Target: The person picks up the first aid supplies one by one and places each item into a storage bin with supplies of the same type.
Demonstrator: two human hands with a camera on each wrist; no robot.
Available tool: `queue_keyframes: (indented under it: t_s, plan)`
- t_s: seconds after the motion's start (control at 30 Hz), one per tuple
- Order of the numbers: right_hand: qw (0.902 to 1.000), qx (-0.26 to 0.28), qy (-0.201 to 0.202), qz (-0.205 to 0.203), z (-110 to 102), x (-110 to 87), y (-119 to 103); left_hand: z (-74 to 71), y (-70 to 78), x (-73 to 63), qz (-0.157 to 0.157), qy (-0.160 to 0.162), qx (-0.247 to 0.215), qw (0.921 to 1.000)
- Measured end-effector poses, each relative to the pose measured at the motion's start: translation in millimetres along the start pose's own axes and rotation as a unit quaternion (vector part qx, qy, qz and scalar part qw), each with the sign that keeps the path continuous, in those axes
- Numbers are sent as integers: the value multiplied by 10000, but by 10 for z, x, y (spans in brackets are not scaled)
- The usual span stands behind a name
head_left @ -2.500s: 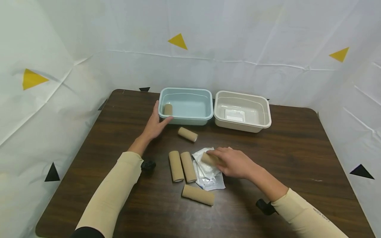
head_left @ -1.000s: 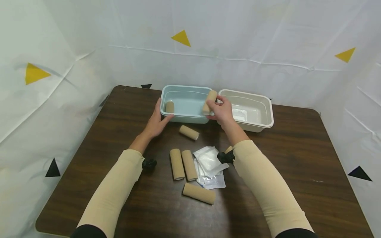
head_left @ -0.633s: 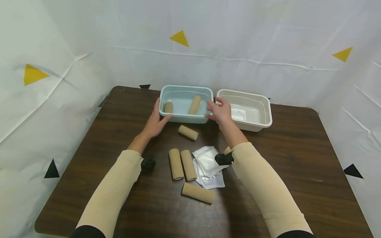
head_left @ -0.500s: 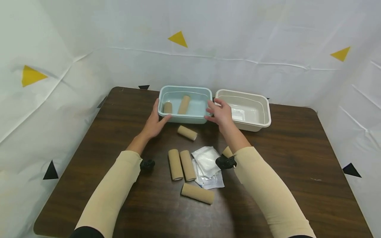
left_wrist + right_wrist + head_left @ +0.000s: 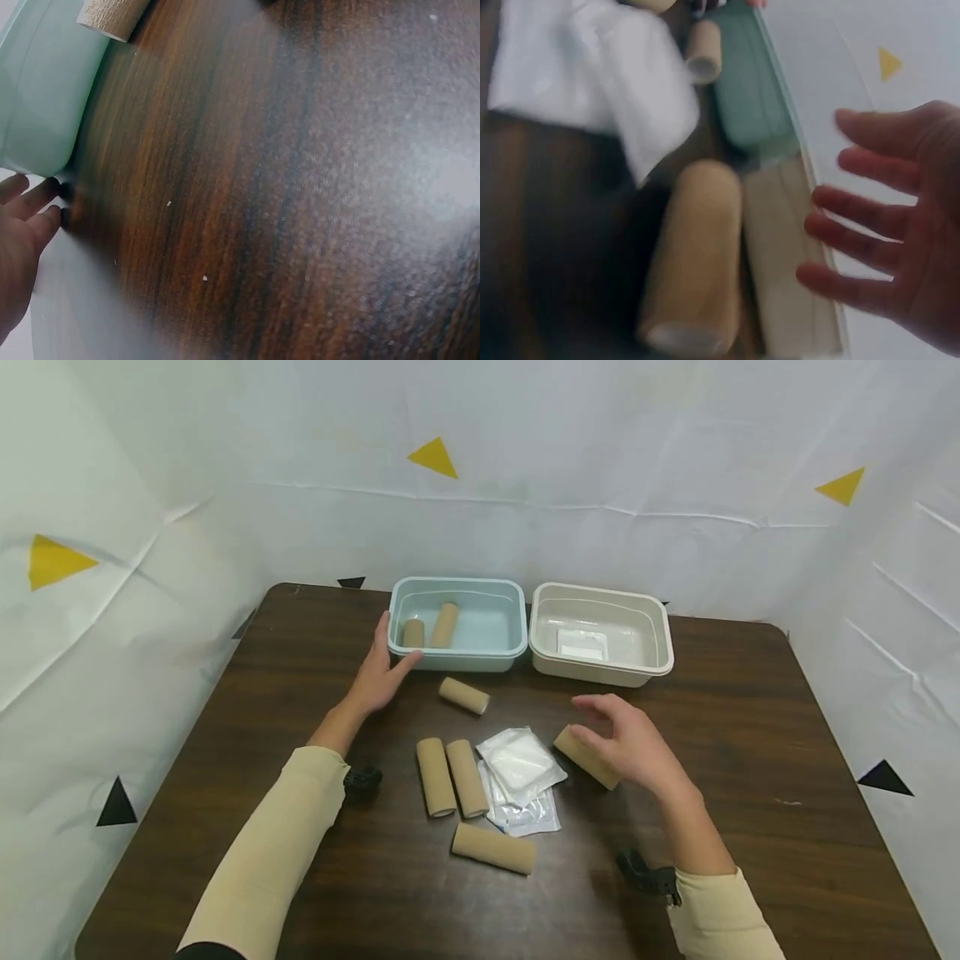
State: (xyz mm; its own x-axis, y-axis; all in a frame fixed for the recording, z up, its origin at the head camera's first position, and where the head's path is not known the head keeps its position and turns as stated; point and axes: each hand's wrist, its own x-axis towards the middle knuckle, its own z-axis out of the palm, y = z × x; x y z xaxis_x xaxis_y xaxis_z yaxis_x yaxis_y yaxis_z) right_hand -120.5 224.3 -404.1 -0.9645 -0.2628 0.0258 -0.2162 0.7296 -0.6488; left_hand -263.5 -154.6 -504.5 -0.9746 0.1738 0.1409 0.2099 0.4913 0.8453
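My left hand (image 5: 375,681) rests at the front left corner of a light blue plastic bin (image 5: 480,662), thumb along the front and fingers against the side. Two cardboard tubes lie inside: a short-looking tube (image 5: 413,633) and a leaning tube (image 5: 445,625). My right hand (image 5: 637,745) hovers with spread fingers beside another cardboard tube (image 5: 585,756), overlapping its right end in the head view. In the right wrist view nothing is between those fingers, and this tube (image 5: 697,247) looks blurred below the hand.
A beige bin (image 5: 600,672) with a white packet (image 5: 582,644) inside stands right of the blue one. White plastic packets (image 5: 521,768) overlap mid-table. Around them lie a front tube (image 5: 493,848), two side-by-side tubes (image 5: 437,777), and a tube (image 5: 465,695) near the blue bin.
My right hand lifted a cardboard tube off the packets and released it into the blue bin, where it slid left. The hand then came back toward the tube at right. My left hand stayed at the bin.
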Motion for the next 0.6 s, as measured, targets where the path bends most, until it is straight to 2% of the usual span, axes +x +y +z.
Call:
queue_keyframes:
  t_s: [0.1, 0.2, 0.37, 0.6]
  plan:
    - [9990, -435, 50, -25, 68, -198, 111, -10, -5, 6, 31, 6, -12, 10000]
    - [9989, -469, 65, 14, 167, -311, 182, -25, -3, 6, 59, 33, -36, 10000]
    - [9987, -387, 207, 255, 320, -381, 247, -43, 2, -12, 46, 0, -46, 10000]
    - [9957, -551, 497, 558, 450, -450, 286, -6, 11, -8, 65, -31, -63, 10000]
